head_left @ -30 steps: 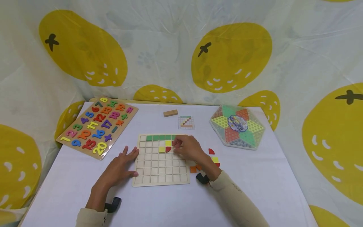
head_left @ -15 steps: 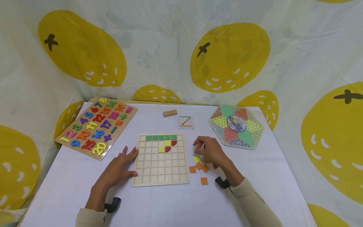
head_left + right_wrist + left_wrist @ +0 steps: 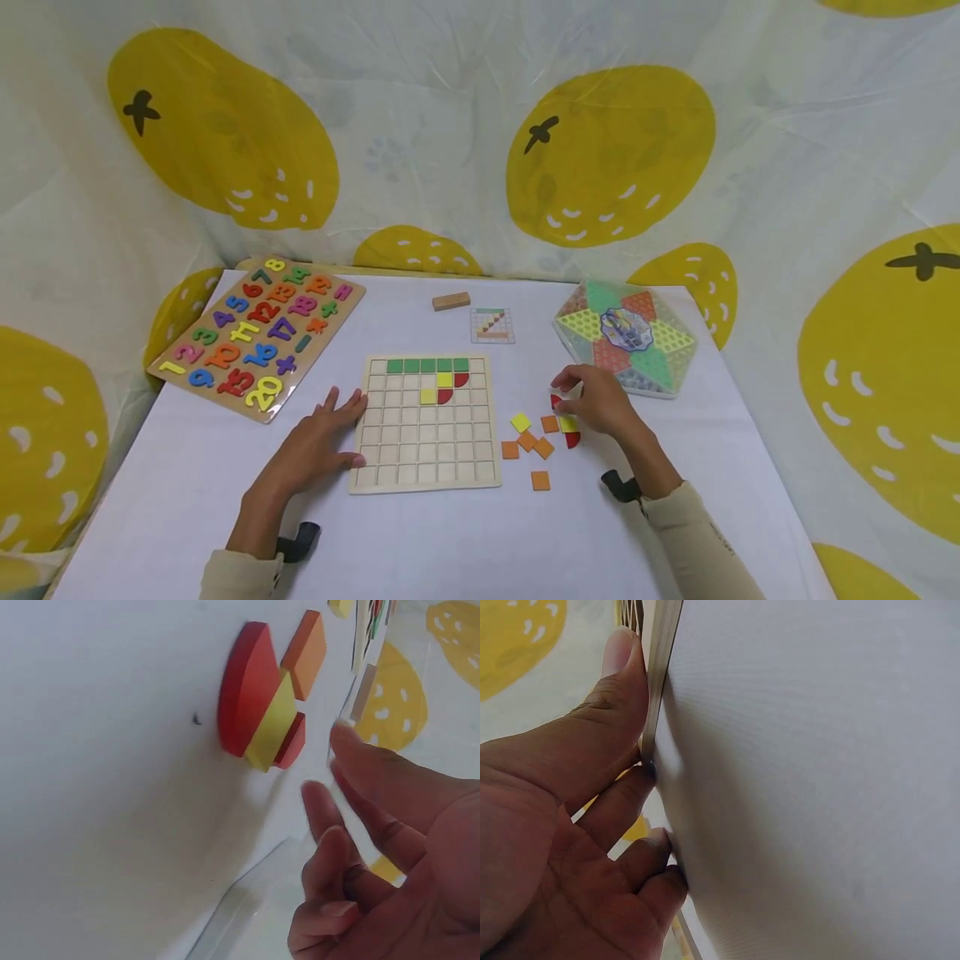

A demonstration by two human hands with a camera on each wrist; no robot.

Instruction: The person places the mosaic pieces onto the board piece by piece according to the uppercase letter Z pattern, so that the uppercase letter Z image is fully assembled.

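A wooden grid board (image 3: pixel 427 454) lies flat on the table. Green square tiles (image 3: pixel 428 365) line its top row, with yellow squares and red quarter-circle tiles (image 3: pixel 461 380) stepping diagonally below. My left hand (image 3: pixel 315 442) rests against the board's left edge, fingers spread; the left wrist view shows the thumb (image 3: pixel 619 675) touching its side. My right hand (image 3: pixel 600 402) hovers just over a loose red quarter-circle (image 3: pixel 572 439), a yellow square (image 3: pixel 569 425) and another red piece, partly hiding them. In the right wrist view its thumb and fingers are apart, holding nothing.
Several orange squares (image 3: pixel 540 481) and a yellow square (image 3: pixel 521 422) lie right of the board. Behind it are a pattern card (image 3: pixel 492 326) and a wooden block (image 3: pixel 451 300). A number puzzle (image 3: pixel 258 333) stands left, a hexagonal game box (image 3: pixel 626 333) right.
My right hand has left a red quarter-circle tile in the board's second row, beside the yellow square, and moved right to the loose pieces. The left hand has stayed at the board's edge.
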